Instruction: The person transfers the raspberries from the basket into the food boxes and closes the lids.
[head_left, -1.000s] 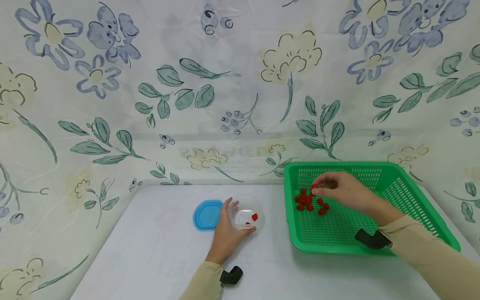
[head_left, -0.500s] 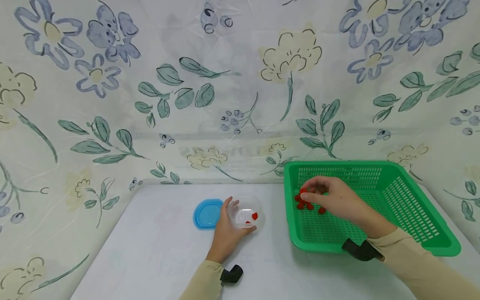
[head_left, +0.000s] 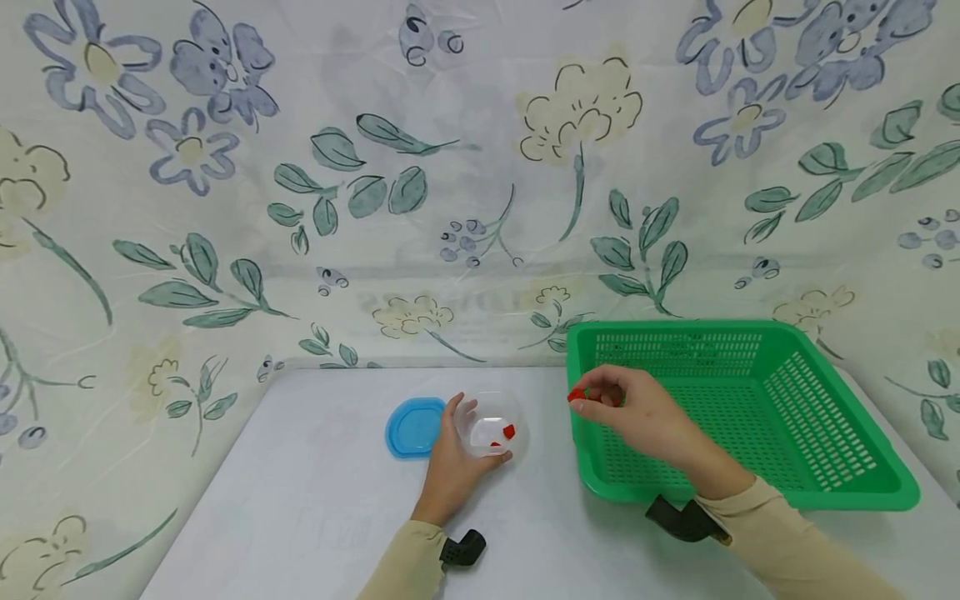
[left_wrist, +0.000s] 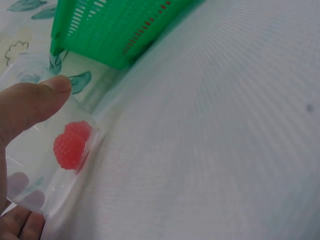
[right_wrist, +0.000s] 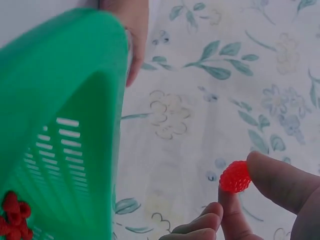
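In the head view, my left hand (head_left: 453,479) grips a small clear plastic container (head_left: 491,427) standing on the table. Thumb and fingers lie round opposite sides of it. Two red raspberries (left_wrist: 70,147) show through its wall in the left wrist view. My right hand (head_left: 637,417) is above the left rim of the green basket (head_left: 750,502), pinching a raspberry (right_wrist: 236,177) between thumb and index finger. More raspberries (right_wrist: 15,217) lie in the basket; in the head view that hand largely hides them.
A blue lid (head_left: 414,428) lies just left of the clear container on the white table (head_left: 300,508). Flower-patterned cloth (head_left: 487,167) hangs behind the table. The basket's raised wall stands between the raspberries inside it and the container.
My right hand has moved left and slightly nearer, from over the raspberries in the basket to its left rim, carrying one raspberry. My left hand and the container have stayed in place.
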